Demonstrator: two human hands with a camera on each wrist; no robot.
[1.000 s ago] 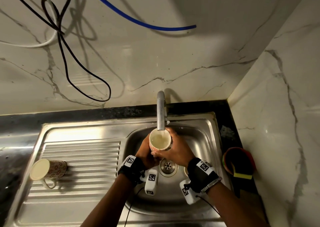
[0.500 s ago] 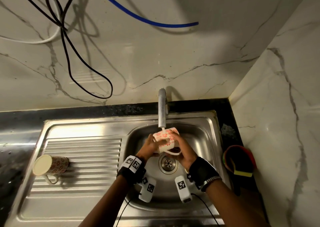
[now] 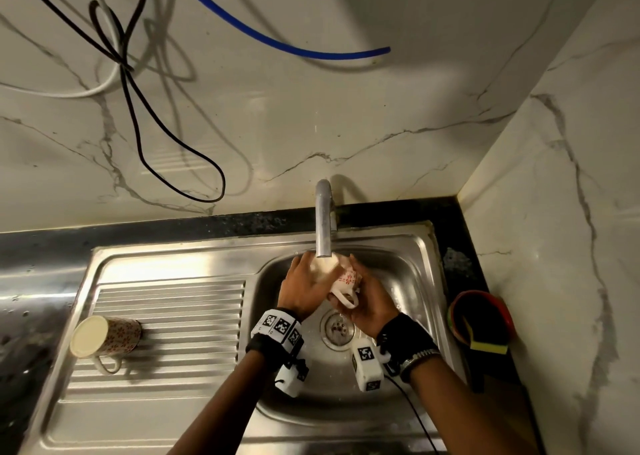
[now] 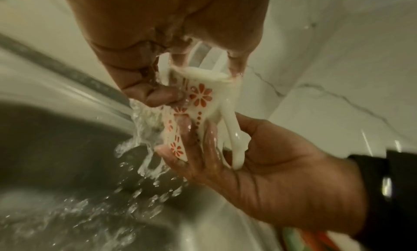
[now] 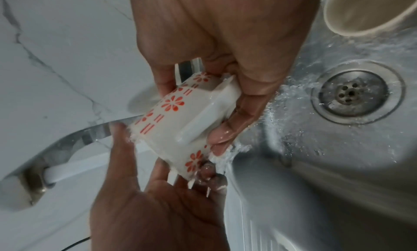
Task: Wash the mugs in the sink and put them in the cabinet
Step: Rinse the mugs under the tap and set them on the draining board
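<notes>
Head view: both hands, the left hand (image 3: 304, 286) and right hand (image 3: 369, 304), grip a red-flowered mug (image 3: 346, 279) between them under the tap (image 3: 323, 226); no readable writing.

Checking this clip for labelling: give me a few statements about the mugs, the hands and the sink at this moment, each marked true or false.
1. Both hands hold the flowered mug under the tap. True: the left hand and the right hand each grip it.
2. The tap is off. False: water streams over the mug and splashes into the sink.
3. A second mug stands upright on the draining board. False: it lies on its side.
4. The sponge is in the right hand. False: it sits in the red bowl beside the sink.
5. The held mug's handle faces the person. True.
</notes>
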